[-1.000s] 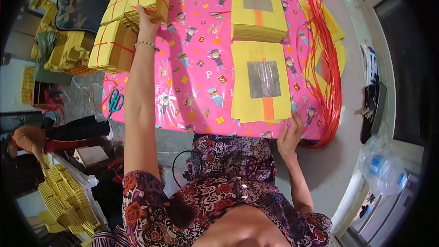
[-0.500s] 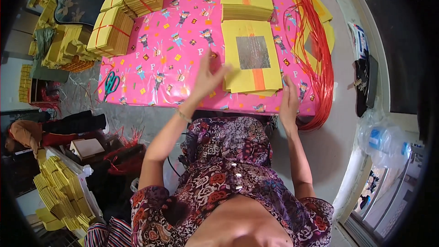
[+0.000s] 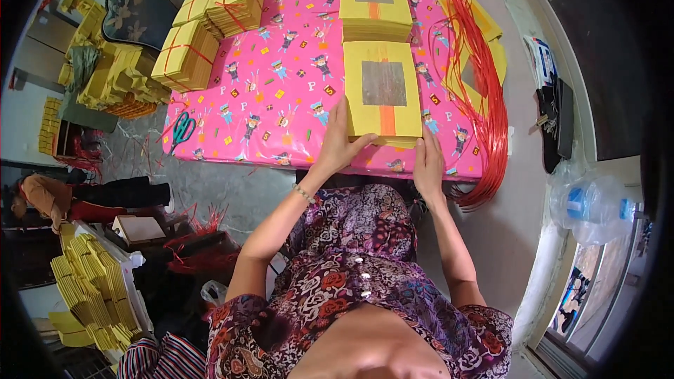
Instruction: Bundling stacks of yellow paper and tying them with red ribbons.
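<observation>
A stack of yellow joss paper sheets (image 3: 365,120), with a silver square and an orange strip on top, lies near the table's front edge. My left hand (image 3: 342,142) grips its near left corner, fingers along the left side and thumb across the front edge. At the near right corner, my right hand (image 3: 429,161) presses the stack's right side with its fingers, the thumb at the front. The stack is held between both hands. Right behind it stands a second, similar yellow stack (image 3: 375,30).
Several yellow bundles tied with red cord (image 3: 186,56) stand at the table's far left. Teal scissors (image 3: 184,128) lie at the left edge of the pink-covered table (image 3: 281,116). Long red plastic strands (image 3: 495,126) hang over the right edge, beside loose yellow sheets (image 3: 477,17).
My left hand has come from beside the stack to its near left corner. The right hand has moved slightly left and down against the stack. The top sheets now sit straighter.
</observation>
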`<state>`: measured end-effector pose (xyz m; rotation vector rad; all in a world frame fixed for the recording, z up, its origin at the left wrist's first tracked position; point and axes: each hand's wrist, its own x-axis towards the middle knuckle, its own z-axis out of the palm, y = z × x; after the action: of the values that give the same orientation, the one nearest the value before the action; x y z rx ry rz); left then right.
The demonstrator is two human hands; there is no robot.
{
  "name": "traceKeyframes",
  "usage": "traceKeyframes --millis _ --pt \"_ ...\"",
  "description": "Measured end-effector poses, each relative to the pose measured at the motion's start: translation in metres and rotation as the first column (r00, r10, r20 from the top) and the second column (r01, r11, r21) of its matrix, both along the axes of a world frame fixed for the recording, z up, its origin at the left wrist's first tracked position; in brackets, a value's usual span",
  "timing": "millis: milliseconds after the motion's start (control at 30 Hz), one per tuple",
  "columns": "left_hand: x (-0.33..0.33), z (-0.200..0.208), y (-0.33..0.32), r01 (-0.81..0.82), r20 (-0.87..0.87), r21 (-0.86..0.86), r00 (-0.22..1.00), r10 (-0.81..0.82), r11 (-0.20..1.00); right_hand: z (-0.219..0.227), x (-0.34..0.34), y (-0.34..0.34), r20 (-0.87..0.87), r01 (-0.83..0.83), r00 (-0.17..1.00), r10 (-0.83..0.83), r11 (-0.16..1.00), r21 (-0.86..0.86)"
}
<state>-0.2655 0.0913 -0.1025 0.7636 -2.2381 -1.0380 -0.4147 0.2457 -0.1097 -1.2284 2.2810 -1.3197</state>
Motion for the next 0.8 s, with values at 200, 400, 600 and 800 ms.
traceKeyframes --millis 200,400,600,800 --pt "0.002 -0.001 -0.002 0.003 -0.011 -0.005 1.000 -0.004 1.000 0.008 -0.001 0.003 -0.014 -0.029 0.999 0.029 0.999 0.043" --pt "0.008 -0.008 -0.012 -0.001 -0.102 0.144 0.995 0.016 0.990 -0.001 -0.023 -0.007 0.242 0.044 0.969 -0.041 0.999 -0.006" --pt "-0.009 -0.015 -0.030 0.093 -0.312 0.584 0.943 0.116 0.807 0.005 -0.040 -0.038 0.276 0.007 0.960 -0.035 0.995 0.102" --pt "0.004 -0.009 -0.046 0.151 -0.076 0.412 0.988 -0.131 0.899 0.024 -0.034 -0.058 0.195 0.070 0.968 -0.157 0.918 0.391"
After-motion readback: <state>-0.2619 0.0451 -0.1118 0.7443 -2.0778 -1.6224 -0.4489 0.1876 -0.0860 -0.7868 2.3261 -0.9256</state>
